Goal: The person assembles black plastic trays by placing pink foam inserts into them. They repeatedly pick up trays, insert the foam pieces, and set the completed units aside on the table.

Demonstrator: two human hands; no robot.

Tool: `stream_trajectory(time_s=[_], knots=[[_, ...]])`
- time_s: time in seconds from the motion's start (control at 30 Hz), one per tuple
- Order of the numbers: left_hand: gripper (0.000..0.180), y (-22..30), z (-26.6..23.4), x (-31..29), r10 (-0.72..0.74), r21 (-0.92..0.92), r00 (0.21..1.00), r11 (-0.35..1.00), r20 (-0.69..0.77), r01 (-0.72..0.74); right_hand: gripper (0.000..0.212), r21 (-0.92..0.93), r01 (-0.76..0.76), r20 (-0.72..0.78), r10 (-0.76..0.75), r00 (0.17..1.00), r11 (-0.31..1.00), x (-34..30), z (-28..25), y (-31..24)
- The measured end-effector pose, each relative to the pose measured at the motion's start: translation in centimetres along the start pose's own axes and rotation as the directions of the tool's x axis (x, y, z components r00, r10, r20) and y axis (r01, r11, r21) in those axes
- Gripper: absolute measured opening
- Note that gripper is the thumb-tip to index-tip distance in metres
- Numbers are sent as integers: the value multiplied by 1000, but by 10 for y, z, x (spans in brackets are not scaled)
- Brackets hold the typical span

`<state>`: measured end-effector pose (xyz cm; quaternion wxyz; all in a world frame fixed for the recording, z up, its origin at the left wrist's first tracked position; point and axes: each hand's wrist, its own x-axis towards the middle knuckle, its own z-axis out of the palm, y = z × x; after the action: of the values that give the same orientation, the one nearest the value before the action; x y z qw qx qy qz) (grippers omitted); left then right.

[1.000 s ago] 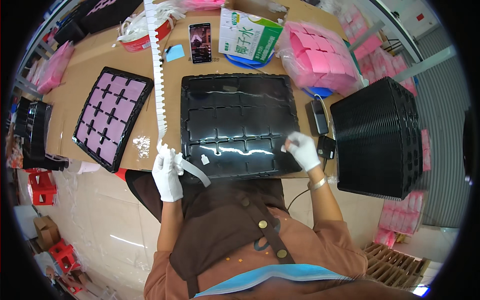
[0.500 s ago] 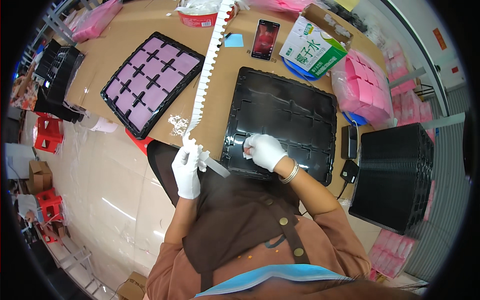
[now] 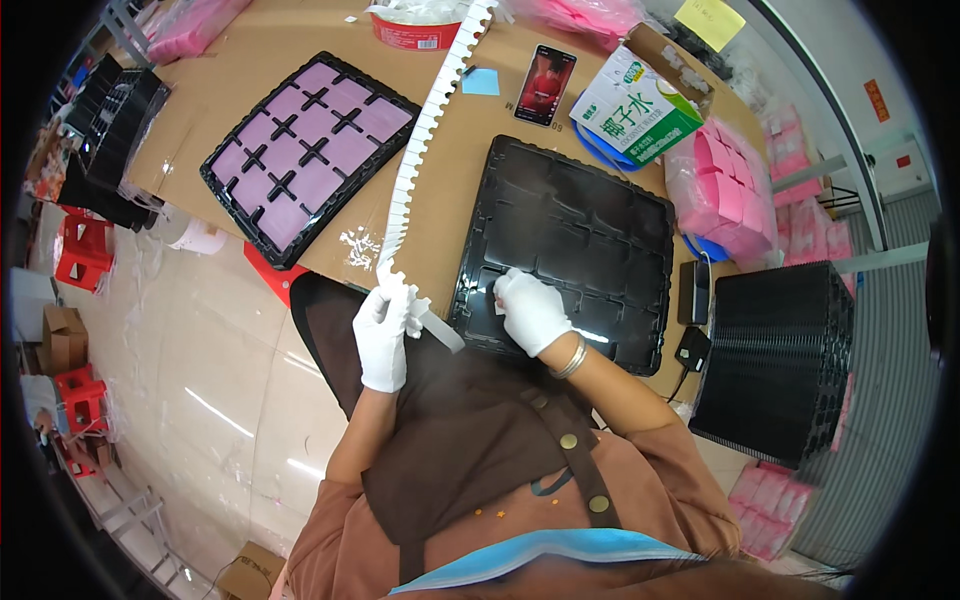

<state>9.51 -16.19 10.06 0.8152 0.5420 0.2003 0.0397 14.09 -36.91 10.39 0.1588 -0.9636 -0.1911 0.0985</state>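
In its white glove, my left hand point(image 3: 382, 325) is closed on the near end of a long white notched paper strip point(image 3: 418, 140). A loose tail of the strip hangs past the fingers towards my apron. My right hand point(image 3: 535, 312), also gloved, is closed at the near left compartment of a glossy black plastic tray point(image 3: 590, 215). Under its fingertips shows a small white piece, mostly hidden by the glove. That tray lies on the cardboard-covered table point(image 3: 400, 50) in front of me.
A second black tray with purple sheets point(image 3: 310, 155) lies at the left. White paper scraps point(image 3: 360, 248) sit by the strip. Farther off are a phone point(image 3: 545, 85), a blue note point(image 3: 481, 82) and a drink carton point(image 3: 635, 110). Bagged pink pieces point(image 3: 722, 185) and stacked black trays point(image 3: 770, 360) stand at the right.
The whole view has shifted slightly. My right hand has turned a little over the same compartment, so its bare fingertip and the white piece show less. My left hand keeps its hold.
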Motion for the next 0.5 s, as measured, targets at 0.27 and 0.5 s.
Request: stream_trajectory(time_s=[0.27, 0.5], knots=[[26, -3, -4, 0, -3, 12, 1000, 1000, 30, 3, 9, 468, 166, -493, 101, 864, 868, 17, -75, 53], [25, 11, 24, -6, 20, 18, 990, 1000, 139, -23, 10, 484, -100, -726, 463, 509, 869, 122, -269, 183]])
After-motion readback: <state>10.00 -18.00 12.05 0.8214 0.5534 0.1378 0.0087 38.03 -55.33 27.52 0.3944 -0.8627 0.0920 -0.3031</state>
